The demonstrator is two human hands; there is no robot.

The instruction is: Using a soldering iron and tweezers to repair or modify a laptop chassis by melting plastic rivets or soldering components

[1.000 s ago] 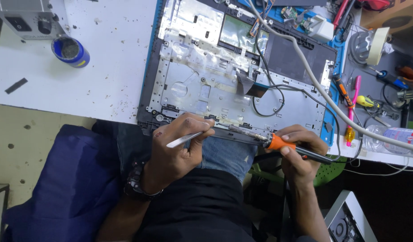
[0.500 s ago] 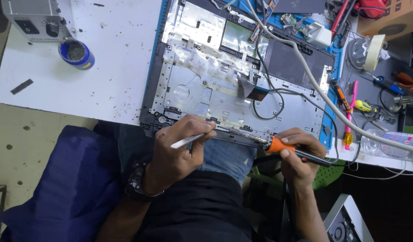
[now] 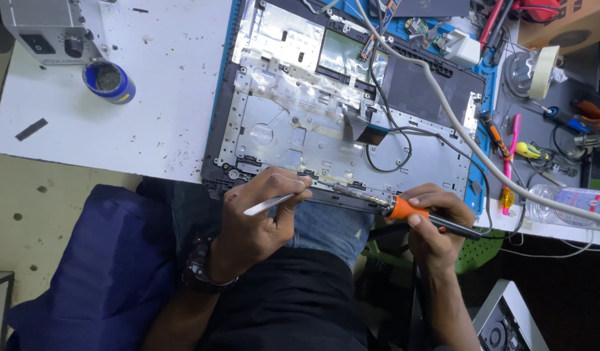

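Compared with a second ago, little has shifted: my left hand [image 3: 257, 221] remains curled around the slim silver metal tweezers [image 3: 268, 205], and my right hand [image 3: 433, 224] keeps its closed grip on the orange-collared, black-handled soldering iron [image 3: 404, 209]. The iron's metal shaft lies along the near edge of the opened grey laptop chassis with its bare silver metal inner plate [image 3: 313, 130], tip pointing toward my left fingers. I judge the work is holding at the same spot on that front edge, not moving on. The view itself sits slightly differently over the chassis.

The chassis lies on the white surface [image 3: 150, 97], its near edge overhanging my lap.

Containers and marked items by place:
- Small round blue tin with dark contents [image 3: 108, 81], far left on the surface.
- Grey box-shaped unit with a knob and a switch [image 3: 49, 29], top left corner; a label strip on its front, too small to tell.
- Roll of pale tape [image 3: 546, 71], upper right.
- Clear plastic bottle lying on its side with a pale label [image 3: 566, 198], right edge.
- Brown cardboard box [image 3: 573, 16], top right corner.
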